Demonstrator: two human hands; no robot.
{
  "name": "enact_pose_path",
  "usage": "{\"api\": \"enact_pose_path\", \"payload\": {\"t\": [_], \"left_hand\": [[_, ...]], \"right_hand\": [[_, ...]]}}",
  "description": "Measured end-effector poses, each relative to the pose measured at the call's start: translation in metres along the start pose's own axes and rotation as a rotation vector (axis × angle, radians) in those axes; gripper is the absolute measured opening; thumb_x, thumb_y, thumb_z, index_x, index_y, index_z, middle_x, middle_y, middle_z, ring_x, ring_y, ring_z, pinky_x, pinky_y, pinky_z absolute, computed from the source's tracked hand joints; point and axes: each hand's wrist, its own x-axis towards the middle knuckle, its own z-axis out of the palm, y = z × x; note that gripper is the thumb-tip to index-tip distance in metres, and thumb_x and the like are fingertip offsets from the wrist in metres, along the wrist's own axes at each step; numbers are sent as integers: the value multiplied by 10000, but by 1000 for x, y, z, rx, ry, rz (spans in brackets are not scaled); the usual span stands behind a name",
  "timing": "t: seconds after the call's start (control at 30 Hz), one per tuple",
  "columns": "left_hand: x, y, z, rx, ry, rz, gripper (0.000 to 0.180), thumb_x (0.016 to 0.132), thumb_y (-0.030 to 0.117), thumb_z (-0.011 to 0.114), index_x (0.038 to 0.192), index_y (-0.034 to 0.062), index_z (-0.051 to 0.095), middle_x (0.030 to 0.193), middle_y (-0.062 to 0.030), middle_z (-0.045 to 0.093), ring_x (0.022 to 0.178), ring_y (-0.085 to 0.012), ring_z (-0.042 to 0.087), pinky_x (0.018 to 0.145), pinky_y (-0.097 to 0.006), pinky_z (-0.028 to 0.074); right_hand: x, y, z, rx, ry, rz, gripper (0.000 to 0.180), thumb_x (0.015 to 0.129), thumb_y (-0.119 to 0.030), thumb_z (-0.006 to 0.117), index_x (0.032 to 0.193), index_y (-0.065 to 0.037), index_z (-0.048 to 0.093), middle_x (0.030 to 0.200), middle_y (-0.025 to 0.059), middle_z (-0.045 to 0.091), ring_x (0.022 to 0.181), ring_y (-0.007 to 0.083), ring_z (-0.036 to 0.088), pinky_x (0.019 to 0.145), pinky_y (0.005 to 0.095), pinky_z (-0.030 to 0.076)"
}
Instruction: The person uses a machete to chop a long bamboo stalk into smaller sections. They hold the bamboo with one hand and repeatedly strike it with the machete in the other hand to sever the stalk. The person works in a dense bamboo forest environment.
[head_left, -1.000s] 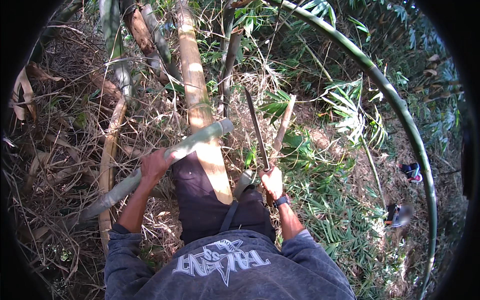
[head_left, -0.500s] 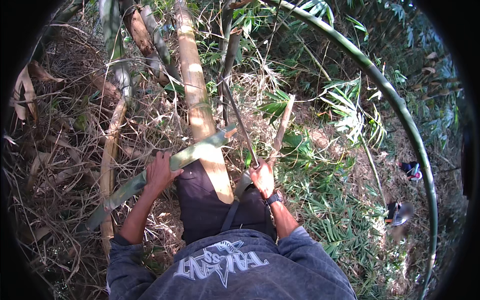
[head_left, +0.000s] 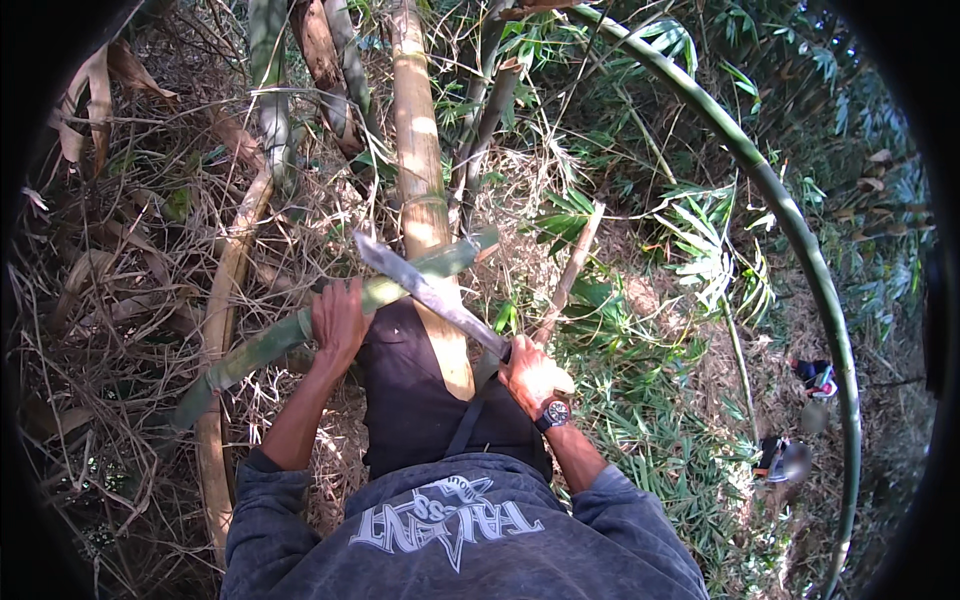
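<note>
Fingers of the left hand (head_left: 338,322) wrap a green bamboo piece (head_left: 300,325); right hand (head_left: 530,375) fingers grip a long-bladed knife (head_left: 430,292) lying across it.

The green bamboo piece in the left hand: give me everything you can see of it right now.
The green bamboo piece is a long, narrow length of culm, pale green with whitish mottling. It lies slanted, its lower end down at the left among dry brush, its upper end by the thick yellow bamboo stem, which it crosses in front of. The left hand grips it near the middle. The long blade held in the right hand lies across it just right of that grip.
</note>
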Motion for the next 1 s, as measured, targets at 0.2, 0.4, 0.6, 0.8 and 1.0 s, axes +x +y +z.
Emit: {"api": "enact_pose_path", "payload": {"t": [0.2,0.4,0.6,0.8,1.0], "left_hand": [[1,7,2,90,1,-58,480,674,198,765,1078,64,544,1006,-108,559,972,-259,547,850,-399,396],[-9,16,6,110,2,-104,507,677,111,725,1136,54,519,1028,-120,540,991,-271,530,889,-393,377],[-11,3,-11,-56,-166,-54,568,688,70,682,1222,40,490,1104,-161,520,1061,-324,500,943,-435,368],[-14,-64,-51,-219,-422,-5,505,660,212,738,1117,76,573,992,-149,633,984,-345,607,837,-452,473],[-19,-57,-51,-174,-315,-5,474,647,251,781,1042,80,584,935,-146,638,926,-341,624,782,-451,493]], "right_hand": [[26,8,31,-59,-118,1,272,828,-191,555,1028,-18,492,997,209,597,866,390,628,745,496,505],[48,55,-11,44,-47,463,213,861,-153,469,982,14,525,839,248,652,769,395,662,676,474,534],[28,65,-1,-85,7,281,209,879,-187,486,994,-14,509,776,207,654,755,382,663,703,474,528],[33,63,13,-165,-122,166,220,907,-201,440,1052,-47,501,899,191,654,824,350,662,686,483,526],[22,115,-20,-62,197,322,207,860,-177,507,956,7,514,719,214,637,671,384,650,582,483,517]]}}
